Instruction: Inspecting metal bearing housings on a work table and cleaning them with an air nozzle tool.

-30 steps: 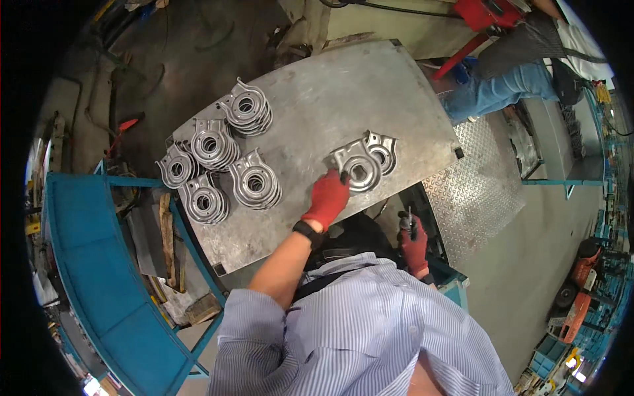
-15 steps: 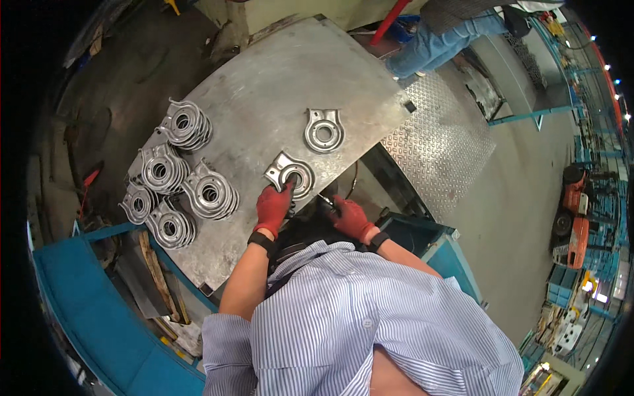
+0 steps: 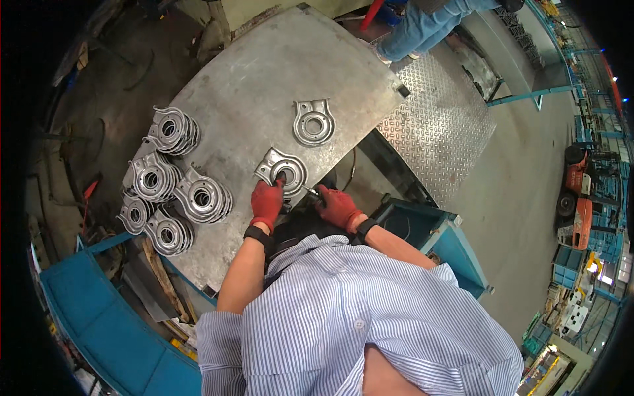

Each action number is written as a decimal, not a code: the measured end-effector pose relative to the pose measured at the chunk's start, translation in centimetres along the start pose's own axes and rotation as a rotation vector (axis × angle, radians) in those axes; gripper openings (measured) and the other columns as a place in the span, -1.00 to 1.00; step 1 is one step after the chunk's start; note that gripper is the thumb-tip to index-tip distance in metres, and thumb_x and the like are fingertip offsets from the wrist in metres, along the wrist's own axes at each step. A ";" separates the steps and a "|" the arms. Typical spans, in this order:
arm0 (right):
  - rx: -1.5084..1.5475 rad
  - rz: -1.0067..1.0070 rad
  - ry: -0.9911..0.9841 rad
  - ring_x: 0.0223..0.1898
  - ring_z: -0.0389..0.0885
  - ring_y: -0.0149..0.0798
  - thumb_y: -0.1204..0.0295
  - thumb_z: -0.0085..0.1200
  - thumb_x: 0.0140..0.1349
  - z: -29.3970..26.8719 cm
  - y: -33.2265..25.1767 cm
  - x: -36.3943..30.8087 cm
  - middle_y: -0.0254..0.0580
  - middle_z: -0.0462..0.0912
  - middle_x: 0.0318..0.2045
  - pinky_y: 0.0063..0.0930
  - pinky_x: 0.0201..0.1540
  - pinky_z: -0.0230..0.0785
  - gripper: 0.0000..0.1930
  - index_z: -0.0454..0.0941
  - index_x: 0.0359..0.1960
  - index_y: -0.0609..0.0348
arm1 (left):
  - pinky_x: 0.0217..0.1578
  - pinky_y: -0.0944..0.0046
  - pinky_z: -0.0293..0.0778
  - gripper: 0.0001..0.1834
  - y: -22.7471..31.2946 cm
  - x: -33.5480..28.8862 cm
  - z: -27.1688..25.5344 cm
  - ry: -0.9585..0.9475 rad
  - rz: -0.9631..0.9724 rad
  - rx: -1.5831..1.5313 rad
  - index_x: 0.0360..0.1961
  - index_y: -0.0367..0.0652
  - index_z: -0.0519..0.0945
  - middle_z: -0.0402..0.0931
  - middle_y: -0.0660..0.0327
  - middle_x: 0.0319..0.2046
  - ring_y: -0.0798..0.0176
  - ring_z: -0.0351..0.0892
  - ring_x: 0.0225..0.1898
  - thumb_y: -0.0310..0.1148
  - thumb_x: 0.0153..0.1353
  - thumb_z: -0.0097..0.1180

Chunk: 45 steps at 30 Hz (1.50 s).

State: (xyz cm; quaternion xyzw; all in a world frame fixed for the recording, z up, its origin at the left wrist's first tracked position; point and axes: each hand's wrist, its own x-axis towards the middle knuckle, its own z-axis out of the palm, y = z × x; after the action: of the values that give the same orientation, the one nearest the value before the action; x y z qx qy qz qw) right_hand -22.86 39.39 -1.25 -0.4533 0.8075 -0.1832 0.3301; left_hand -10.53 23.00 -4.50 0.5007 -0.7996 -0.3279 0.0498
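A stamped metal bracket (image 3: 275, 158) with a round ring lies at the near edge of the steel table (image 3: 257, 79). My left hand (image 3: 267, 203), in a red glove with dark fingers, is closed on its near side, fingers at the central hole. My right hand (image 3: 339, 208), also gloved, grips a slim tool with a thin metal tip (image 3: 308, 190). That tip reaches the bracket's right near rim; whether it touches I cannot tell. A second bracket (image 3: 312, 109) lies flat farther back. Several stacks of like brackets (image 3: 198, 178) stand at the left.
A blue bin (image 3: 456, 251) stands at the near right, and a blue frame (image 3: 112, 317) at the near left. Beyond the table's right edge lies a tread-plate platform (image 3: 439, 125). A person in jeans (image 3: 422, 30) stands at the back. An orange forklift (image 3: 576, 198) is far right.
The right hand has brought the tool tip leftward, closer to the bracket's rim. My left hand keeps its hold on the bracket. The whole view has shifted slightly.
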 end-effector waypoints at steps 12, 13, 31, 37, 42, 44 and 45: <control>0.040 -0.029 0.077 -0.28 0.54 0.15 0.30 0.09 -0.04 1.2 0.3 0.2 0.14 0.57 -0.40 -0.05 -0.25 0.35 -0.63 0.37 -0.20 0.21 | -0.19 0.00 0.38 -0.48 0.4 0.0 -0.5 -0.062 -0.074 0.024 -0.33 -0.41 0.48 0.51 -0.20 -0.33 -0.22 0.48 -0.21 -0.03 0.07 0.09; 0.056 -0.038 0.086 -0.28 0.54 0.15 0.30 0.09 -0.03 1.4 0.4 0.2 0.14 0.57 -0.40 -0.05 -0.25 0.35 -0.63 0.37 -0.19 0.21 | -0.19 0.01 0.38 -0.47 0.5 0.0 -0.6 -0.069 -0.076 0.028 -0.33 -0.41 0.48 0.51 -0.20 -0.33 -0.22 0.48 -0.20 -0.02 0.07 0.09; 0.109 0.009 0.073 -0.20 0.52 0.12 0.24 0.06 0.02 2.1 0.8 -0.1 0.15 0.56 -0.30 -0.12 -0.16 0.35 -0.52 0.36 -0.04 0.23 | -0.19 0.00 0.38 -0.52 0.1 0.2 -0.2 -0.054 -0.026 -0.035 -0.29 -0.31 0.51 0.52 -0.15 -0.32 -0.21 0.47 -0.20 -0.02 0.06 0.11; 0.185 0.036 0.215 -0.21 0.53 0.14 0.29 0.11 0.01 1.6 1.3 -0.3 0.16 0.57 -0.30 -0.13 -0.20 0.36 -0.52 0.37 -0.03 0.25 | -0.19 0.03 0.39 -0.50 0.4 0.3 -1.5 -0.124 -0.045 -0.109 -0.34 -0.29 0.56 0.52 -0.15 -0.31 -0.19 0.49 -0.19 0.02 0.00 0.15; 0.255 0.003 0.526 -0.24 0.53 0.16 0.38 0.12 0.00 0.3 2.8 -0.9 0.18 0.57 -0.30 -0.11 -0.23 0.36 -0.54 0.38 -0.04 0.28 | -0.20 0.03 0.40 -0.48 1.7 -0.4 -5.1 -0.139 -0.067 -0.177 -0.37 -0.36 0.57 0.52 -0.16 -0.29 -0.17 0.50 -0.20 -0.01 -0.04 0.19; 0.275 0.031 0.492 -0.24 0.52 0.17 0.36 0.12 0.02 -0.1 3.5 -1.5 0.20 0.56 -0.31 -0.11 -0.22 0.35 -0.53 0.37 -0.02 0.31 | -0.23 0.07 0.41 -0.46 3.7 -1.2 -8.8 -0.137 -0.119 -0.168 -0.34 -0.40 0.54 0.53 -0.15 -0.30 -0.13 0.51 -0.22 -0.02 -0.03 0.20; 0.285 0.043 0.474 -0.24 0.52 0.18 0.35 0.12 0.03 -0.1 3.8 -1.7 0.21 0.56 -0.31 -0.11 -0.22 0.35 -0.52 0.36 -0.01 0.32 | -0.25 0.08 0.41 -0.47 3.2 -1.6 -9.7 -0.118 -0.127 -0.283 -0.33 -0.41 0.54 0.53 -0.14 -0.32 -0.12 0.52 -0.24 -0.04 -0.03 0.21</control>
State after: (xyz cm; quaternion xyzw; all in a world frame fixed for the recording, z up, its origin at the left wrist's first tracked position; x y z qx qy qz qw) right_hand -24.67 42.85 -2.82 -0.3293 0.8378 -0.3888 0.1963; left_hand -8.20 20.60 5.30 0.5182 -0.7136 -0.4686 0.0517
